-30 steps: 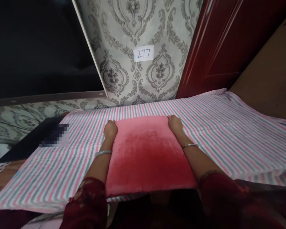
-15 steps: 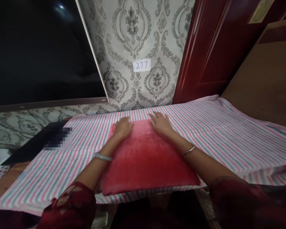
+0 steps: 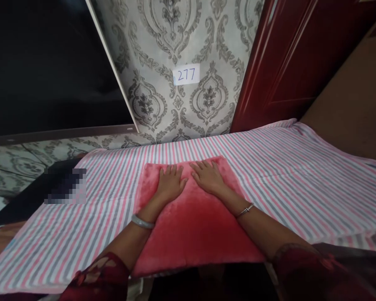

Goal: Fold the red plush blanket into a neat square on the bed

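Note:
A red plush cloth (image 3: 200, 225), roughly square, lies flat in front of me; its kind beyond that I cannot tell. My left hand (image 3: 171, 184) rests palm down on its far left part, fingers stretched out. Beside it, my right hand (image 3: 207, 177) lies flat near the far edge, fingers spread. Under the cloth is a sheet (image 3: 278, 175) with pink, grey and white stripes. The cloth's near edge reaches the front edge of the striped sheet.
Behind the sheet rises a patterned wall with a paper label (image 3: 186, 74) reading 277. A large dark screen (image 3: 50, 67) stands at the left. To the right are a dark red wooden panel (image 3: 275, 71) and a brown board (image 3: 354, 100).
Both hands have come from the cloth's far corners inward and slightly nearer to me, now flat on it. The far corners show now. The view has shifted a little.

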Demonstrator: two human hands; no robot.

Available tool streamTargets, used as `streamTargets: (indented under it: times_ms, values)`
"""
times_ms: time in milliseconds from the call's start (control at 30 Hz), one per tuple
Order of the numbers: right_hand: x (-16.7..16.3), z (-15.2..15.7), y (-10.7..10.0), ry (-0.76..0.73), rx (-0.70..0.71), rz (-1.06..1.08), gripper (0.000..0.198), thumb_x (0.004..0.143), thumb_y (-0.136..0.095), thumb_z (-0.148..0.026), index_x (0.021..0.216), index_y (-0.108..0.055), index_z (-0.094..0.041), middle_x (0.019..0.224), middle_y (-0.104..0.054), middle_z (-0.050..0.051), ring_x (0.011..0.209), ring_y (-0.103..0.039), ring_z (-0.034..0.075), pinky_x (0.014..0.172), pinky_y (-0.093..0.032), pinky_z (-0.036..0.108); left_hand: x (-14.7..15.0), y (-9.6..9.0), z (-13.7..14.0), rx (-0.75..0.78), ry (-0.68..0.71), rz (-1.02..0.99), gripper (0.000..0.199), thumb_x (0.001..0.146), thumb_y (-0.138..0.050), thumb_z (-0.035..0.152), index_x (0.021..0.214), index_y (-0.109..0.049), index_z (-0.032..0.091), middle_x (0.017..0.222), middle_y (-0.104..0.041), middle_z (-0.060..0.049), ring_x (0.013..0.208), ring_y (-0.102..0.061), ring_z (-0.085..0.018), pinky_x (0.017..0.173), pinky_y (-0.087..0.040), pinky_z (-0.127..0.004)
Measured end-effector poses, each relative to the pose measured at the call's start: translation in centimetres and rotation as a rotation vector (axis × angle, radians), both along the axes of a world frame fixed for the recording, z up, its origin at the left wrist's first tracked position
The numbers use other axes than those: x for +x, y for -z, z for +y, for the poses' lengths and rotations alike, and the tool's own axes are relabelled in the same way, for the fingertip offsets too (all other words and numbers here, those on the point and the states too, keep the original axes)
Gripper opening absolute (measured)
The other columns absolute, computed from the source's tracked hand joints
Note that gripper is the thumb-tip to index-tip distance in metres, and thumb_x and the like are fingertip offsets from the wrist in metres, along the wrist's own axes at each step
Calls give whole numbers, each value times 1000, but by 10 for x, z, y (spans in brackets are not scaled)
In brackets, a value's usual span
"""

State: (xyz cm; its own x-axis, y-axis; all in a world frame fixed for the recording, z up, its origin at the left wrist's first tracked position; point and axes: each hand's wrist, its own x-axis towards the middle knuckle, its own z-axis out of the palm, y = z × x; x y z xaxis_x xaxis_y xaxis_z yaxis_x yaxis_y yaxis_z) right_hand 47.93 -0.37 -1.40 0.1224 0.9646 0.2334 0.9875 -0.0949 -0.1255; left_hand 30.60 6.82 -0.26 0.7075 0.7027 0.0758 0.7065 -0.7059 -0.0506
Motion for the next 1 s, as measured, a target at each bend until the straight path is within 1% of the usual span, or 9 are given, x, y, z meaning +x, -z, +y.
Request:
streamTargets:
  times_ms: [233,467,533,633,733,800,867,933,1000]
  values:
    - [-2,1,3,12,-9,-14,50,106,-32,-37,151,-47,-23,153,-49,11,140,-40,34,114,-27,60,1,2,-3,-1,-10,-14,62,103,-31,47,156,-39,15,161,-38,-18,150,-31,-39,119,-24,-65]
    - [-1,-1,2,26,8,-9,51,106,-32,-38,153,-45,-25,157,-45,10,142,-37,33,115,-27,57,-2,2,-2,11,-5,-72,62,103,-31,48,155,-39,16,161,-38,-17,150,-31,-37,119,-24,-63]
    - [-1,-1,0,20,0,1,51,106,-32,-38,154,-43,-25,158,-43,9,143,-36,33,115,-25,57,-2,0,-4,6,-13,-80,62,103,-32,48,155,-38,17,162,-37,-17,150,-30,-38,119,-24,-63]
    - [1,0,-6,9,-49,26,52,106,-33,-40,155,-42,-24,160,-40,10,145,-35,32,117,-22,59,-2,-7,-3,-32,-3,-72,61,102,-32,49,154,-40,18,163,-36,-16,150,-31,-37,119,-23,-63]
    - [13,0,-13,39,-96,39,53,106,-35,-45,153,-44,-24,160,-39,11,147,-31,32,118,-16,63,-10,-17,6,-52,-12,-59,62,101,-35,53,153,-43,21,161,-38,-17,150,-32,-38,119,-17,-66]
    - [28,-2,-16,96,-114,64,52,105,-35,-46,152,-46,-25,160,-39,10,148,-29,33,118,-15,65,-23,-22,20,-66,-74,-84,61,99,-40,54,150,-48,22,159,-42,-17,149,-31,-40,119,-11,-69]
    - [47,-6,-16,176,-124,165,52,104,-37,-46,151,-48,-26,161,-38,9,149,-29,34,118,-18,64,-43,-24,37,-162,-205,-225,57,95,-49,51,144,-55,22,157,-46,-16,150,-30,-41,120,-9,-68]
    - [67,-11,-14,253,-106,342,54,103,-41,-46,152,-47,-25,161,-38,11,147,-33,33,118,-24,58,-64,-24,54,-298,-347,-420,54,92,-55,46,139,-59,21,156,-48,-15,148,-35,-39,122,-16,-63]
    - [83,-14,-11,311,-77,492,58,101,-44,-45,153,-45,-19,157,-43,15,144,-39,32,117,-30,48,-82,-22,67,-395,-439,-562,54,90,-58,42,137,-61,18,152,-52,-17,145,-42,-38,121,-27,-56]
